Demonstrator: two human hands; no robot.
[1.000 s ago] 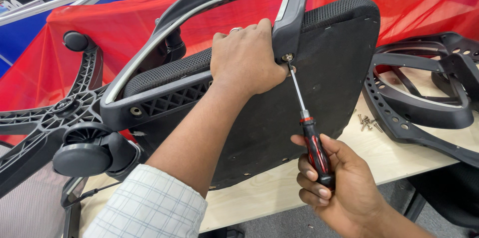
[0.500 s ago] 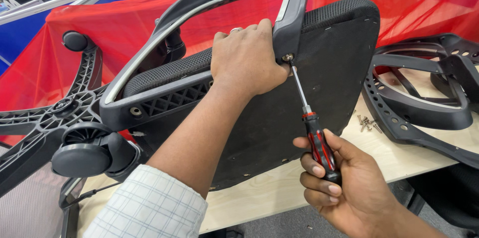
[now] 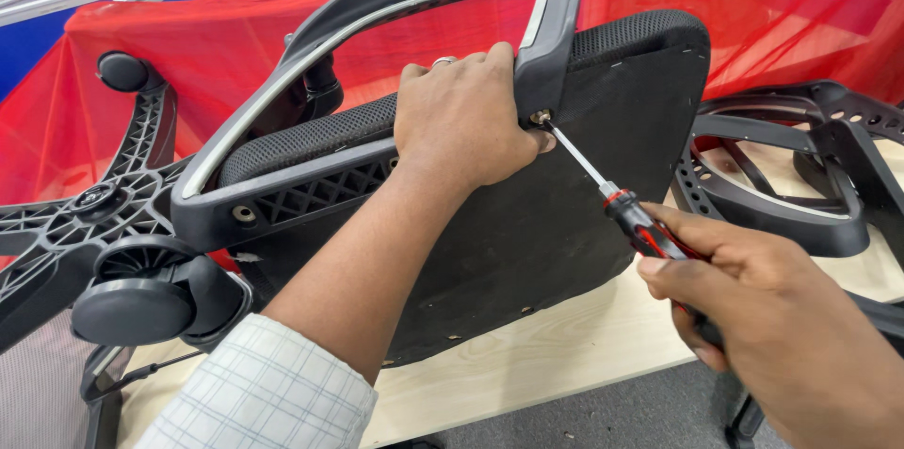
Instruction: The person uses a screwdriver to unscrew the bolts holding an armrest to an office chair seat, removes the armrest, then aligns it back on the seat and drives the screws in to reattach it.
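At far left we see a black star-shaped chair base (image 3: 85,214) with a caster (image 3: 141,294). Our left hand (image 3: 466,115) is closed over the grey armrest (image 3: 377,54), pressing it to the black seat pan (image 3: 565,214), which stands on edge on the pale worktop (image 3: 527,374). Our right hand (image 3: 782,317) is wrapped around the red-and-black screwdriver (image 3: 626,209), whose tip sits on a screw (image 3: 540,117) at the armrest bracket. A black chair frame (image 3: 800,176) lies at right.

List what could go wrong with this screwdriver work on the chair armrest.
The screwdriver meets the screw at a slant, so its tip may slip out. The left hand grips the armrest right beside that screw and could be jabbed. The seat stands on edge on the table and might tip.
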